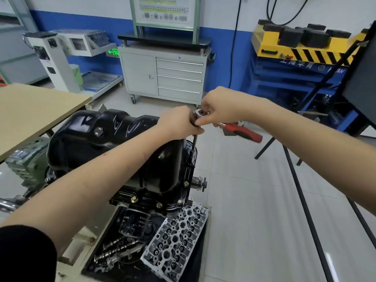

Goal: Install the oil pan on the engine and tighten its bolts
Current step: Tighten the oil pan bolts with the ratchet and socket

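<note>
Head view: both hands, left hand (179,123) and right hand (221,110), grip the ratchet (242,130), its extension upright over the oil pan (114,143) flange bolt.

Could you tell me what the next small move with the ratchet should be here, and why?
Probably swing the red handle to turn the bolt. The extension runs down to the oil pan flange, the left hand grips its top, and the right hand pinches the ratchet head, as if setting it rather than yet pulling.
</note>
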The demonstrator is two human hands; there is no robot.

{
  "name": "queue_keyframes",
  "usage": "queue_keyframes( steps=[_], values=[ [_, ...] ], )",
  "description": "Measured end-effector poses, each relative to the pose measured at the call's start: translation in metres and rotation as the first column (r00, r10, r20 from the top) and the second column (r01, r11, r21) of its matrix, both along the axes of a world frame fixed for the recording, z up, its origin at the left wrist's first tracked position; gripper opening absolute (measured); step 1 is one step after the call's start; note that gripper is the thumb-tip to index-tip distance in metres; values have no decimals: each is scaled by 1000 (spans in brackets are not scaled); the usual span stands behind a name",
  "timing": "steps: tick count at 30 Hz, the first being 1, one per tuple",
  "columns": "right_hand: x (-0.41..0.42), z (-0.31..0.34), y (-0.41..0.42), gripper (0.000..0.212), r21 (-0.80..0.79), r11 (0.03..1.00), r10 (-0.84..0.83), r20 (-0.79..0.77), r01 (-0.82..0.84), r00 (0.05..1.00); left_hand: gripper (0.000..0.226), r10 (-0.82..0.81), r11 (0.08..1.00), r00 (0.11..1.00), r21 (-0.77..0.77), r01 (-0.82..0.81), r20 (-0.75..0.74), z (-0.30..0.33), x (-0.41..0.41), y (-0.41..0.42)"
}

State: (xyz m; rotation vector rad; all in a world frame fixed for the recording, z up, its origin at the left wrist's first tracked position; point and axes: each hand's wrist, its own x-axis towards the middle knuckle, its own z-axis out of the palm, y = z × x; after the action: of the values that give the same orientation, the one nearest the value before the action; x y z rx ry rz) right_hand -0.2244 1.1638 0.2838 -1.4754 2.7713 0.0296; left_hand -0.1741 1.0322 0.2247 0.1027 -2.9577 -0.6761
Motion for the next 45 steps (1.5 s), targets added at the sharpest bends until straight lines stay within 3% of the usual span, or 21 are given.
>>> queue_keyframes(
  steps=[2,6,10,16,21,24,27,31,35,38,42,45],
  values=[
    [-2,-2,1,38,-19,1000,-17,33,18,999,29,-5,1000,1000,-30,5,2,0,0,1],
    [-3,3,9,26,-47,999,7,101,-3,995,32,-38,955,999,-294,47,35,-2,1,5],
    [-3,4,9,31,-81,992,100,94,-92,991,42,-74,931,996,-354,84,42,-3,0,3],
    [-1,-2,6,23,-41,971,231,-67,-234,971,46,-143,905,989,-399,147,39,-4,2,2],
    [-2,5,4,30,68,993,99,-89,-93,991,46,-96,919,995,-383,89,0,-6,2,3],
    [-3,4,10,37,25,998,49,20,-50,999,43,-114,917,994,-384,105,0,-5,0,3],
    [0,-2,13,23,3,993,115,-98,-115,989,47,-144,911,989,-389,140,19,-5,1,2],
    [0,-4,10,24,-21,985,165,-141,-169,976,50,-198,899,980,-395,188,17,-6,3,0],
    [-2,3,14,27,53,993,107,-58,-104,993,48,-138,917,990,-378,123,-13,-7,1,2],
    [-1,-1,19,30,-27,996,83,66,-81,994,49,-134,916,991,-385,114,-26,-7,1,2],
    [2,-6,15,21,-10,987,157,-150,-160,976,48,-172,906,985,-388,170,28,-5,1,0],
    [4,-6,8,21,17,977,212,-186,-212,959,48,-201,901,978,-382,204,49,-6,2,-1]
  ],
)
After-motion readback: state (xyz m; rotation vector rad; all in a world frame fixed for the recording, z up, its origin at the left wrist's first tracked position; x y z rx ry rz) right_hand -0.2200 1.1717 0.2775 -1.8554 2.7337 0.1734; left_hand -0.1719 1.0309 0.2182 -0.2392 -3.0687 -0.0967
